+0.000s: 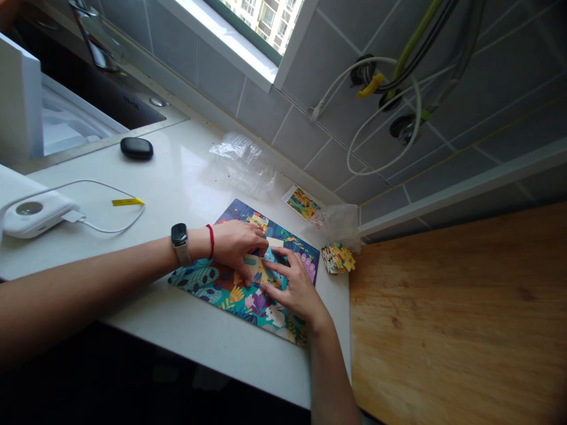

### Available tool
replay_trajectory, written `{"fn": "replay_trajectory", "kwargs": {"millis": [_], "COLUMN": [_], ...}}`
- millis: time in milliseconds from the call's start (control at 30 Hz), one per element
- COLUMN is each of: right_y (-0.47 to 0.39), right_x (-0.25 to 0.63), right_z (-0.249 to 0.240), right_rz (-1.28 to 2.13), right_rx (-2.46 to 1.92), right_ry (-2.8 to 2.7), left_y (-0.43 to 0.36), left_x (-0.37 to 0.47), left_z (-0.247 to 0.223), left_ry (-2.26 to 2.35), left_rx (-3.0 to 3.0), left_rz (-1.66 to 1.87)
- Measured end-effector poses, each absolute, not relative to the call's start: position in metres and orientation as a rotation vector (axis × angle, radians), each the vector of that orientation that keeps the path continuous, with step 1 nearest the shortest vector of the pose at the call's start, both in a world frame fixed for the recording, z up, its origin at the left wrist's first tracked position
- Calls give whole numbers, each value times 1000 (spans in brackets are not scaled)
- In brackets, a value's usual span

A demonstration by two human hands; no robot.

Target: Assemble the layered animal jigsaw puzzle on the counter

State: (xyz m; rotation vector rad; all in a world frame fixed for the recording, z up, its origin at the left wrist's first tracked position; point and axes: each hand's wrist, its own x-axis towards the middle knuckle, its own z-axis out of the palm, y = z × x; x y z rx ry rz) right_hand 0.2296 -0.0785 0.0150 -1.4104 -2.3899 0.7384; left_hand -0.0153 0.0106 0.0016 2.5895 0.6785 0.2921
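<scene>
My left hand (pixel 236 241) and right hand (pixel 297 287) both rest on one puzzle board (pixel 245 302), flat on the tabletop (pixel 181 180) near its front edge, toward the right edge. Its long axis runs roughly along that front edge, one short end facing right. My right fingers are spread; my left thumb stands apart from curled fingers, and whether they pinch anything I cannot tell. One heap of pieces (pixel 337 258), too overlapped to count, sits by the right edge; two clear bags (pixel 243 162) and one picture card (pixel 302 202) lie toward the back edge.
</scene>
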Motion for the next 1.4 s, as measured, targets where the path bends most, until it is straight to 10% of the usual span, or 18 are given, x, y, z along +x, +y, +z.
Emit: {"fn": "replay_trajectory", "kwargs": {"millis": [1400], "right_y": [-63], "right_x": [260], "right_z": [-1], "right_rz": [770], "right_rx": [-1536], "right_ry": [-2216], "left_y": [15], "left_x": [-18], "left_z": [-4], "left_ry": [920], "left_rx": [2369], "left_rz": [294]}}
